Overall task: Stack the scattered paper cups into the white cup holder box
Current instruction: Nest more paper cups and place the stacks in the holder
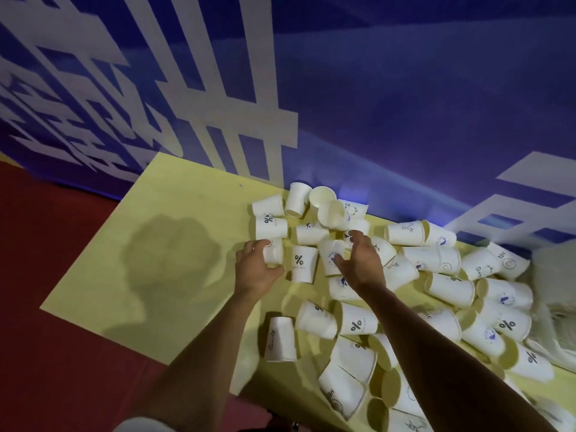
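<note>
While my left hand (258,267) grips a paper cup (273,253) at the pile's (448,289) nine o'clock edge, likely for nesting, my right hand (360,264) arches over a second cup (330,256); whether it grips, I cannot tell. Blurred white at three o'clock may be the box (553,275).

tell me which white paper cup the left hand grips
The white paper cup at the left edge of the pile, left of the percent-sign cup that reads upright; the left hand's fingers curl round it.
</note>
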`<state>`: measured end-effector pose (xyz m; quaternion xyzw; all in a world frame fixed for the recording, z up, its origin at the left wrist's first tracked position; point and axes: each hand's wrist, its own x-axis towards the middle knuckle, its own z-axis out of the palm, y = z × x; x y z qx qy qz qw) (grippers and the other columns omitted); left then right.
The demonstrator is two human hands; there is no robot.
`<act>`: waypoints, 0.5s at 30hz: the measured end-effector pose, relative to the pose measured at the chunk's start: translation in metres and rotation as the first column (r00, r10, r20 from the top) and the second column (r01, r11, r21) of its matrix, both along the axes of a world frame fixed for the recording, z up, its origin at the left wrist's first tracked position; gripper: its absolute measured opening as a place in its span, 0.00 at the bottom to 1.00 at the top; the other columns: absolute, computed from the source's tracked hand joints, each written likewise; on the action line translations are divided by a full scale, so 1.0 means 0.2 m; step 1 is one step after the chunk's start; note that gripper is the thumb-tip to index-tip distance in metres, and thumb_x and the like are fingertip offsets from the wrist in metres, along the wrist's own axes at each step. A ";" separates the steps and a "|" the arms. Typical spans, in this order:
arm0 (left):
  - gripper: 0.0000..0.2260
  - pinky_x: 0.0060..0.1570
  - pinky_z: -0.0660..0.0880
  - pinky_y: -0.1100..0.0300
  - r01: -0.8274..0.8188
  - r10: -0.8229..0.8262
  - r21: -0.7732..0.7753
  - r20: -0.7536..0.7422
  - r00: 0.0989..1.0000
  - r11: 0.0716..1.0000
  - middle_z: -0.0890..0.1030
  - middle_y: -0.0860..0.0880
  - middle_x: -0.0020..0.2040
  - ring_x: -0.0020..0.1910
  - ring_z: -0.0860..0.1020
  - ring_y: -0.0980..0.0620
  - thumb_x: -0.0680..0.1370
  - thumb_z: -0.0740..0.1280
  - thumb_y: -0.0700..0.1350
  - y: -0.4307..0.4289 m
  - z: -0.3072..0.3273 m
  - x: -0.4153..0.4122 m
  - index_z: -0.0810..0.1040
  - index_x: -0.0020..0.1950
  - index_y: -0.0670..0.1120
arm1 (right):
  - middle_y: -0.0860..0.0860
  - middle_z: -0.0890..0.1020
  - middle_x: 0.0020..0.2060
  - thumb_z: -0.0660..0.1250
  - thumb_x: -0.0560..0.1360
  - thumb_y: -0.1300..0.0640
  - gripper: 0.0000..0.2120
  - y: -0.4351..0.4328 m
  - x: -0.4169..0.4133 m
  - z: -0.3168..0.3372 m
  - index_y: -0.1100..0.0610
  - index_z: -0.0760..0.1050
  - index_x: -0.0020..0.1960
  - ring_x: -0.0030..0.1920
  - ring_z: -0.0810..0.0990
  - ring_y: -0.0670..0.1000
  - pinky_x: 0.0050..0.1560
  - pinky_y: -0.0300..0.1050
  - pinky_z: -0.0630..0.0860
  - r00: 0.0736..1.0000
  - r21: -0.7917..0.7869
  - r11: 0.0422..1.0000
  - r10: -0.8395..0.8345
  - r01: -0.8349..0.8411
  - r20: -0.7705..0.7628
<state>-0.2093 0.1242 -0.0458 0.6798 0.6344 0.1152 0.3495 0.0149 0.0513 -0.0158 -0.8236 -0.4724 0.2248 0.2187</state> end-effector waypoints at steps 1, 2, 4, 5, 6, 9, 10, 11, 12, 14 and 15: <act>0.29 0.60 0.61 0.60 0.024 -0.023 0.023 -0.043 0.999 0.999 0.72 0.49 0.65 0.66 0.68 0.45 0.67 0.75 0.47 0.02 -0.01 0.00 0.74 0.67 0.50 | 0.59 0.78 0.61 0.74 0.73 0.55 0.30 0.03 0.00 -0.02 0.60 0.68 0.70 0.60 0.77 0.61 0.59 0.55 0.76 1.000 0.001 1.000 -0.002 0.002 0.008; 0.29 0.61 0.62 0.58 0.040 -0.038 0.034 -0.079 0.996 0.999 0.71 0.50 0.67 0.66 0.67 0.44 0.67 0.74 0.45 0.03 -0.02 0.00 0.73 0.68 0.51 | 0.59 0.78 0.61 0.75 0.72 0.54 0.30 0.05 -0.01 -0.03 0.60 0.68 0.70 0.59 0.78 0.61 0.58 0.56 0.77 1.000 0.000 1.000 -0.005 0.005 0.020; 0.31 0.63 0.64 0.53 0.073 -0.064 0.057 -0.146 0.987 0.996 0.69 0.51 0.69 0.68 0.64 0.45 0.67 0.72 0.43 0.05 -0.04 0.00 0.72 0.70 0.51 | 0.59 0.78 0.61 0.76 0.70 0.54 0.33 0.11 -0.01 -0.06 0.59 0.67 0.70 0.59 0.78 0.61 0.58 0.58 0.77 0.999 0.005 1.000 -0.022 0.022 0.049; 0.31 0.64 0.64 0.52 0.093 -0.079 0.074 -0.171 0.982 0.993 0.69 0.51 0.70 0.68 0.63 0.45 0.67 0.72 0.42 0.05 -0.05 0.00 0.72 0.71 0.51 | 0.59 0.78 0.61 0.77 0.69 0.54 0.35 0.14 -0.01 -0.07 0.59 0.66 0.71 0.59 0.78 0.62 0.58 0.59 0.77 0.998 0.016 0.999 -0.031 0.030 0.061; 0.32 0.64 0.64 0.52 0.115 -0.096 0.090 -0.187 0.978 0.989 0.69 0.51 0.70 0.68 0.63 0.45 0.67 0.71 0.42 0.06 -0.06 0.00 0.71 0.71 0.51 | 0.59 0.77 0.61 0.78 0.68 0.54 0.37 0.16 0.00 -0.08 0.59 0.65 0.72 0.59 0.77 0.62 0.58 0.60 0.77 0.997 0.028 0.999 -0.038 0.036 0.073; 0.34 0.65 0.62 0.53 0.190 -0.167 0.090 -0.209 0.963 0.978 0.68 0.52 0.71 0.69 0.62 0.47 0.67 0.70 0.41 0.08 -0.10 0.01 0.69 0.73 0.52 | 0.61 0.75 0.62 0.79 0.66 0.55 0.42 0.25 0.01 -0.10 0.59 0.63 0.74 0.60 0.75 0.63 0.59 0.61 0.76 0.992 0.046 0.998 -0.055 0.050 0.118; 0.34 0.65 0.61 0.54 0.213 -0.189 0.089 -0.220 0.957 0.973 0.67 0.53 0.72 0.69 0.62 0.47 0.68 0.70 0.41 0.09 -0.11 0.02 0.68 0.74 0.53 | 0.61 0.74 0.63 0.78 0.66 0.55 0.43 0.27 0.02 -0.11 0.59 0.62 0.74 0.60 0.74 0.64 0.59 0.60 0.75 0.990 0.051 0.997 -0.059 0.053 0.132; 0.35 0.64 0.61 0.55 0.230 -0.204 0.090 -0.235 0.950 0.969 0.67 0.53 0.72 0.70 0.61 0.48 0.68 0.70 0.41 0.10 -0.12 0.02 0.67 0.74 0.53 | 0.62 0.73 0.63 0.78 0.66 0.55 0.43 0.30 0.02 -0.12 0.59 0.61 0.75 0.60 0.74 0.64 0.59 0.60 0.75 0.988 0.053 0.997 -0.064 0.057 0.140; 0.35 0.64 0.61 0.55 0.239 -0.210 0.094 -0.249 0.946 0.966 0.67 0.53 0.72 0.70 0.61 0.48 0.68 0.70 0.41 0.10 -0.13 0.03 0.67 0.75 0.53 | 0.62 0.73 0.65 0.78 0.66 0.55 0.44 0.32 0.03 -0.13 0.58 0.60 0.76 0.61 0.73 0.64 0.60 0.60 0.74 0.988 0.051 0.997 -0.067 0.060 0.141; 0.35 0.62 0.60 0.55 0.254 -0.219 0.106 -0.266 0.939 0.961 0.67 0.53 0.72 0.69 0.61 0.49 0.67 0.70 0.40 0.10 -0.14 0.03 0.67 0.75 0.53 | 0.60 0.72 0.66 0.78 0.67 0.54 0.44 0.35 0.04 -0.15 0.55 0.60 0.76 0.62 0.73 0.62 0.61 0.61 0.74 0.989 0.043 0.997 -0.069 0.064 0.130; 0.36 0.61 0.60 0.55 0.264 -0.225 0.113 -0.275 0.935 0.958 0.67 0.53 0.72 0.69 0.61 0.49 0.67 0.70 0.40 0.10 -0.15 0.03 0.67 0.75 0.53 | 0.58 0.73 0.66 0.77 0.67 0.53 0.42 0.36 0.04 -0.17 0.54 0.61 0.75 0.62 0.73 0.62 0.61 0.61 0.75 0.990 0.042 0.997 -0.065 0.060 0.128</act>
